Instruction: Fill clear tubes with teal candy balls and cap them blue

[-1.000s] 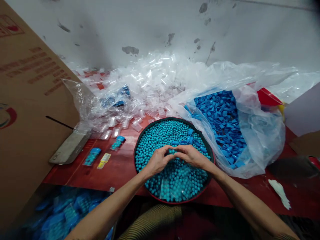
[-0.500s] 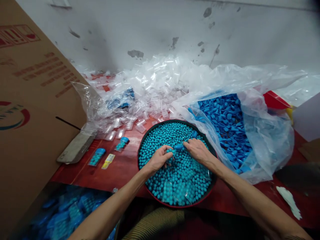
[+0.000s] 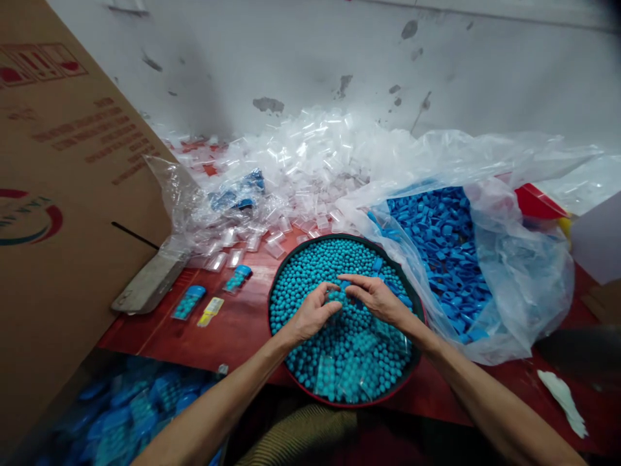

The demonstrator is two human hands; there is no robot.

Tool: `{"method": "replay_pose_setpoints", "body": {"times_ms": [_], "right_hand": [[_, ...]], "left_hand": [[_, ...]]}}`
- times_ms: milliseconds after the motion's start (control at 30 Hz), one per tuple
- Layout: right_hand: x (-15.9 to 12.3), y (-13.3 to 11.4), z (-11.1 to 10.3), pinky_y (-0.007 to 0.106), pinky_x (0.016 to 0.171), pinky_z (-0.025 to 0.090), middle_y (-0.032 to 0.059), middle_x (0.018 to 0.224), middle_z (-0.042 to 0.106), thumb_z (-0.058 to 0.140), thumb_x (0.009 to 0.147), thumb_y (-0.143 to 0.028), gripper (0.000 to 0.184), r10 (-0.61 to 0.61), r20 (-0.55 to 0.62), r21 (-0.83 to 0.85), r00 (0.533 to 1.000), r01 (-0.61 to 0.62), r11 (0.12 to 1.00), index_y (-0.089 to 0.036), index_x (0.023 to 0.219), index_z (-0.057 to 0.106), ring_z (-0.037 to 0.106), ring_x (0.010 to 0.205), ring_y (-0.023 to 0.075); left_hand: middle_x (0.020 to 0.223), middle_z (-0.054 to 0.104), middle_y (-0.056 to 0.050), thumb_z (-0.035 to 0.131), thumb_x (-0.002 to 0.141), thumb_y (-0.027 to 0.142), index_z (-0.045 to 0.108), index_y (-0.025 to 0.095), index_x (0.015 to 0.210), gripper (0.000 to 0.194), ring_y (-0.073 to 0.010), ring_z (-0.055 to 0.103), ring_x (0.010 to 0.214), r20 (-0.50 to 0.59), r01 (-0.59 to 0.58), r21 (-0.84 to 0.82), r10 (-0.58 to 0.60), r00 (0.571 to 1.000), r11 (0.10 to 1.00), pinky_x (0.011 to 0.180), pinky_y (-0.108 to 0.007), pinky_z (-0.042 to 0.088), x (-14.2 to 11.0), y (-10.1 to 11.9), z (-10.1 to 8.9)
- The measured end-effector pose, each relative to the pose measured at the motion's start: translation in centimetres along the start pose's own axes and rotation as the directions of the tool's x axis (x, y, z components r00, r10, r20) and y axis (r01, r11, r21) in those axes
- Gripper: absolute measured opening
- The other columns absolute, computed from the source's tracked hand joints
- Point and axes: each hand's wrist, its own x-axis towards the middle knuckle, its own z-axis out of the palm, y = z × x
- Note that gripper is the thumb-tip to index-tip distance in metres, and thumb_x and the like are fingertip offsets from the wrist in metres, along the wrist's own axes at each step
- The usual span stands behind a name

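Observation:
Both my hands meet over a round tray (image 3: 272,272) full of small turquoise balls (image 3: 310,259). Between the thumb and fingers of my left hand (image 3: 313,315) is a small clear container (image 3: 334,295) with turquoise balls in it, mostly covered by the fingers. My right hand (image 3: 381,301) comes at it from the other side, its fingers curled over a blue cap (image 3: 343,285) at the container's top; the exact contact is hidden. More blue caps (image 3: 378,264) lie on the balls behind my right hand. Filled clear containers (image 3: 327,378) rest at the tray's near side.
Left of the tray, two capped containers (image 3: 189,302) and a yellow-white label (image 3: 210,311) lie on the red table (image 3: 242,330). Empty clear containers (image 3: 310,149) are heaped behind. A plastic bag (image 3: 519,278) of blue caps stands right. A cardboard box (image 3: 87,194) rises at left.
My right hand moved right, apart from the left, to the caps in the tray, then came back to the container. My left hand stayed over the tray. The view shifted slightly.

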Motion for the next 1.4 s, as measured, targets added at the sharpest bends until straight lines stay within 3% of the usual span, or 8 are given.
{"method": "replay_pose_setpoints", "body": {"times_ms": [167, 300, 400, 633, 767, 1100, 1267, 1400], "right_hand": [[-0.6, -1.5, -0.3, 0.030, 0.077, 0.041, 0.0084, 0.096, 0.060, 0.036, 0.085, -0.022, 0.035, -0.086, 0.092, -0.203, 0.992, 0.103, 0.974, -0.015, 0.117, 0.050, 0.055, 0.084, 0.0161], [-1.0, -1.3, -1.1, 0.022, 0.055, 0.043, -0.0006, 0.065, 0.060, 0.043, 0.082, -0.028, 0.034, 0.010, 0.161, -0.142, 0.987, 0.014, 0.990, -0.019, 0.114, 0.052, 0.052, 0.054, 0.0103], [-1.0, -0.8, -1.1, 0.020, 0.046, 0.040, -0.0027, 0.058, 0.056, 0.048, 0.080, -0.033, 0.036, 0.094, 0.026, -0.069, 0.995, -0.092, 0.993, -0.017, 0.112, 0.053, 0.048, 0.044, 0.0086], [-1.2, -1.0, 0.1, 0.029, 0.078, 0.043, 0.0069, 0.095, 0.064, 0.045, 0.082, -0.027, 0.028, -0.108, -0.032, -0.250, 0.994, 0.097, 0.964, -0.018, 0.105, 0.057, 0.058, 0.086, 0.0167], [-1.9, -1.1, -1.1, 0.027, 0.074, 0.045, 0.0052, 0.089, 0.065, 0.040, 0.085, -0.024, 0.028, -0.097, 0.111, -0.262, 0.989, 0.123, 0.957, -0.018, 0.106, 0.057, 0.059, 0.081, 0.0150], [-2.0, -0.6, 0.6, 0.032, 0.080, 0.044, 0.0088, 0.098, 0.056, 0.044, 0.081, -0.017, 0.034, -0.119, -0.071, -0.399, 0.990, 0.082, 0.913, -0.018, 0.115, 0.048, 0.053, 0.090, 0.0176], [-2.7, -0.8, 0.6, 0.035, 0.084, 0.042, 0.0100, 0.107, 0.056, 0.038, 0.084, -0.018, 0.038, -0.097, 0.114, -0.281, 0.989, 0.126, 0.951, -0.018, 0.121, 0.042, 0.052, 0.096, 0.0194], [-2.8, -0.5, 0.2, 0.025, 0.058, 0.048, 0.0013, 0.073, 0.058, 0.038, 0.084, -0.023, 0.037, 0.073, 0.133, 0.004, 0.988, -0.074, 0.997, -0.020, 0.121, 0.038, 0.056, 0.062, 0.0125]], "left_hand": [[0.067, 0.048, 0.003, 0.049, 0.075, 0.027, 0.039, 0.016, 0.100, 0.029, -0.0091, 0.052, 0.050, 0.049, 0.025, -0.054, -0.023, 0.999, 0.998, 0.040, -0.018, 0.041, -0.1, 0.3, 0.1], [0.068, 0.048, 0.003, 0.048, 0.075, 0.026, 0.036, 0.017, 0.099, 0.029, -0.0081, 0.052, 0.046, 0.090, 0.049, -0.084, -0.042, 0.995, 0.995, 0.034, -0.015, 0.038, -0.4, 0.4, -0.2], [0.068, 0.049, 0.004, 0.049, 0.075, 0.025, 0.036, 0.017, 0.099, 0.029, -0.0048, 0.048, 0.042, 0.081, 0.050, -0.079, -0.043, 0.996, 0.996, 0.031, -0.012, 0.032, -0.5, 0.2, -0.3], [0.067, 0.046, 0.005, 0.050, 0.075, 0.026, 0.038, 0.018, 0.098, 0.027, -0.0025, 0.044, 0.039, 0.072, 0.014, -0.065, -0.009, 0.997, 0.998, 0.032, -0.012, 0.029, -0.4, 0.1, -0.1], [0.067, 0.045, 0.005, 0.050, 0.075, 0.027, 0.039, 0.018, 0.100, 0.028, -0.0022, 0.043, 0.039, 0.104, 0.042, -0.051, -0.037, 0.994, 0.998, 0.033, -0.012, 0.029, -0.5, 0.1, -0.4], [0.074, 0.048, 0.002, 0.051, 0.076, 0.027, 0.040, 0.019, 0.108, 0.035, -0.0014, 0.041, 0.040, 0.072, 0.055, -0.063, -0.050, 0.996, 0.996, 0.034, -0.013, 0.031, -0.5, 0.1, -0.1], [0.069, 0.048, 0.003, 0.051, 0.076, 0.028, 0.038, 0.017, 0.112, 0.040, -0.0022, 0.042, 0.038, 0.073, 0.076, -0.130, -0.067, 0.995, 0.989, 0.033, -0.013, 0.030, -0.8, 0.1, 0.2], [0.059, 0.046, 0.005, 0.050, 0.076, 0.029, 0.038, 0.016, 0.112, 0.039, -0.0039, 0.044, 0.039, 0.098, 0.077, -0.165, -0.062, 0.993, 0.983, 0.034, -0.013, 0.030, -0.8, 0.1, 0.2]]}}
